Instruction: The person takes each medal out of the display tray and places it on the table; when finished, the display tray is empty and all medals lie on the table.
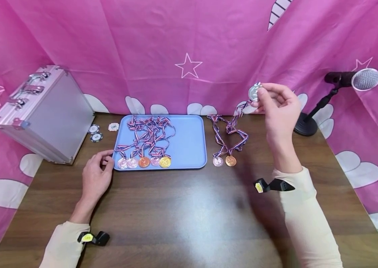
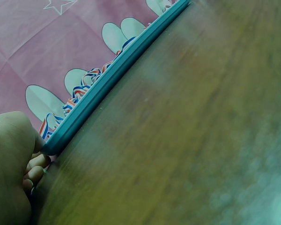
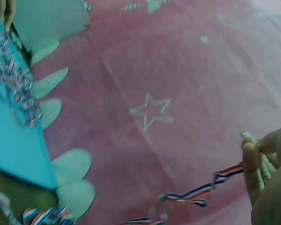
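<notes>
The right hand (image 1: 277, 100) is raised, forearm upright, with fingers (image 3: 251, 164) curled and pinched together at the tips. The left hand (image 1: 96, 178) is laid low, palm down, its forearm stretched forward, with fingers (image 2: 33, 168) curled inward.

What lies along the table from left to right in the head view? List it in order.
Silver case → poker chips → blue tray of medals → two medals on the bare table → silver medal held up in the right hand → microphone.
</notes>
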Demonstrator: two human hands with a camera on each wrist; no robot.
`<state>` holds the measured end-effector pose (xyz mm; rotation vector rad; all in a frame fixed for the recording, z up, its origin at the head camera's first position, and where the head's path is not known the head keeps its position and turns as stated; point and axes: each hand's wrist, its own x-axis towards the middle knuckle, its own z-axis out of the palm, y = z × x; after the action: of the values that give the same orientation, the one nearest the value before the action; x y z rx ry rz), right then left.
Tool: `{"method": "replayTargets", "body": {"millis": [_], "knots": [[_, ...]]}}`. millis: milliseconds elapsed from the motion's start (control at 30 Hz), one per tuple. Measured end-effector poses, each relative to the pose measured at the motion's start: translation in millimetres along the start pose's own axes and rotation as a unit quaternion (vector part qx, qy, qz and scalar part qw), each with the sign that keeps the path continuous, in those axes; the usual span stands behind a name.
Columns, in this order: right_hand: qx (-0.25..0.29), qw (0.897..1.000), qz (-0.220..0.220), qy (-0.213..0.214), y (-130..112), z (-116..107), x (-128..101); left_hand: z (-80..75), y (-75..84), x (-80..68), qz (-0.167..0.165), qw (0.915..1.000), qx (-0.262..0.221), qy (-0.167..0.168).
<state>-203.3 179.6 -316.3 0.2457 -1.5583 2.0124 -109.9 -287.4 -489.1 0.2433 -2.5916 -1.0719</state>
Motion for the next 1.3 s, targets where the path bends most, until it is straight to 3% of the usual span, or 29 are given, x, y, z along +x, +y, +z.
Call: {"method": "replayTargets", "body": {"millis": [67, 167, 267, 367, 700, 867, 1067, 1300], "knots": [[-0.003, 1.000, 0.006, 0.009, 9, -8, -2, -0.6, 0.7, 0.0, -0.001, 1.0000, 0.001, 0.000], [-0.034, 0.997, 0.067, 0.012, 29, -23, -15, -0.5, 0.0, 0.5, -0.002, 1.0000, 0.004, -0.002], [-0.078, 0.986, 0.148, 0.008, 50, -40, -35, -0.3, -0.3, 0.8, -0.001, 1.0000, 0.005, -0.003], [-0.116, 0.973, 0.199, -0.001, 66, -55, -55, -0.4, 0.3, 0.6, -0.002, 1.0000, 0.003, -0.002], [-0.232, 0.939, 0.235, -0.097, 88, -95, -107, -0.2, 2.1, 0.6, -0.005, 1.0000, 0.003, -0.005], [-0.289, 0.924, 0.217, -0.124, 94, -104, -115, 0.1, 1.1, 0.4, -0.004, 1.0000, 0.002, -0.005], [-0.404, 0.895, 0.141, -0.129, 99, -108, -117, 0.5, 0.2, 0.4, -0.007, 1.0000, 0.003, -0.006], [-0.444, 0.884, 0.062, -0.131, 107, -105, -118, -1.9, 1.1, 0.2, -0.005, 1.0000, 0.003, -0.004]]}}
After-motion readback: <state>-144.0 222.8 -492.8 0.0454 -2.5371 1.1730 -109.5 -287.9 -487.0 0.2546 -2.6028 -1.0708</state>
